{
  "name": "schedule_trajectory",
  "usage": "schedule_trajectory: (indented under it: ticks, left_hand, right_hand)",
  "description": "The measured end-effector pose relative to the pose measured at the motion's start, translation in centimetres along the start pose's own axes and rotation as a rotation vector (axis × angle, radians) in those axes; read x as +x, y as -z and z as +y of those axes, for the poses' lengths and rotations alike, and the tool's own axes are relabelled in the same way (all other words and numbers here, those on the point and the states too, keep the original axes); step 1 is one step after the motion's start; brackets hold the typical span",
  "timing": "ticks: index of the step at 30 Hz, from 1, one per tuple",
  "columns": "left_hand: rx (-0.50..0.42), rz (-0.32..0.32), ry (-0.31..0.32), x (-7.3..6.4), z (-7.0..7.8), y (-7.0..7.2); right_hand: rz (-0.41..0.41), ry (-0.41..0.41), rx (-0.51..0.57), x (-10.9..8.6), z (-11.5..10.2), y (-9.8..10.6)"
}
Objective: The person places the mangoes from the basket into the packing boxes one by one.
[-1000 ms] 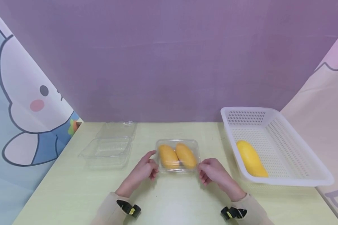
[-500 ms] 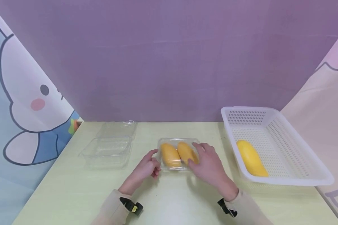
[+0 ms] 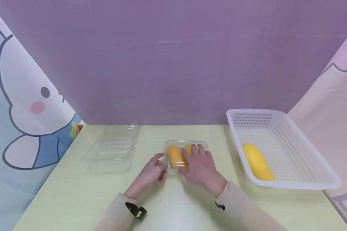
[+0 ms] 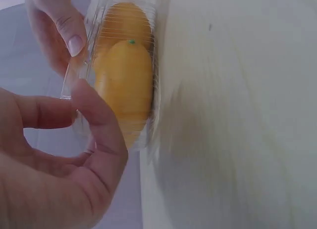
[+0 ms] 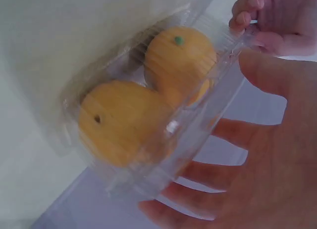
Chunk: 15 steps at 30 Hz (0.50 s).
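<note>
Two mangoes, a left one (image 3: 174, 157) and a right one (image 5: 121, 122), lie side by side in a clear plastic clamshell container (image 4: 130, 142) with its lid over them. At the container's left edge, my left hand (image 3: 151, 170) pinches the rim between thumb and index finger. My right hand (image 3: 200, 166) is spread over the right part of the lid, its fingers fairly straight and apart. It hides most of the right mango in the head view. Both mango ends show through the plastic in the right wrist view.
A second clear clamshell container (image 3: 111, 154) stands with its lid raised at the table's left. To the right, a white perforated basket (image 3: 300, 186) holds one yellow mango (image 3: 258, 162). A purple panel (image 3: 173, 64) rises behind the pale table (image 3: 173, 205).
My right hand has moved from the container's right edge up and left onto its lid, fingers spreading. The container and my left hand have shifted slightly right.
</note>
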<state>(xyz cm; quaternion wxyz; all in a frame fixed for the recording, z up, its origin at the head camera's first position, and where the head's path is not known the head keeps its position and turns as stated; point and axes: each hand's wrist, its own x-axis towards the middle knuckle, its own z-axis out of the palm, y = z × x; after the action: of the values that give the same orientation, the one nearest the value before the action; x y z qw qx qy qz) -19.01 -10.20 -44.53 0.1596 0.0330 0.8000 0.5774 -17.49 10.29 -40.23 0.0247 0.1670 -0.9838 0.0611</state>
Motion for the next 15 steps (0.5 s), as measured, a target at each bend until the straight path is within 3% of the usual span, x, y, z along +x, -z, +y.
schedule_trajectory:
  ticks: [8,11,15]
  left_hand:
    - [0.335,0.030,-0.056,-1.2,0.2,1.0]
    - [0.447,0.080,-0.105,-2.0,0.8,1.4]
    - [0.520,0.158,-0.191,-2.5,1.5,2.0]
  right_hand:
    - [-0.133,-0.028,-0.052,1.1,0.0,1.0]
    - [-0.153,-0.035,-0.064,1.4,0.1,1.2]
    - [-0.173,-0.046,-0.063,1.6,0.4,1.5]
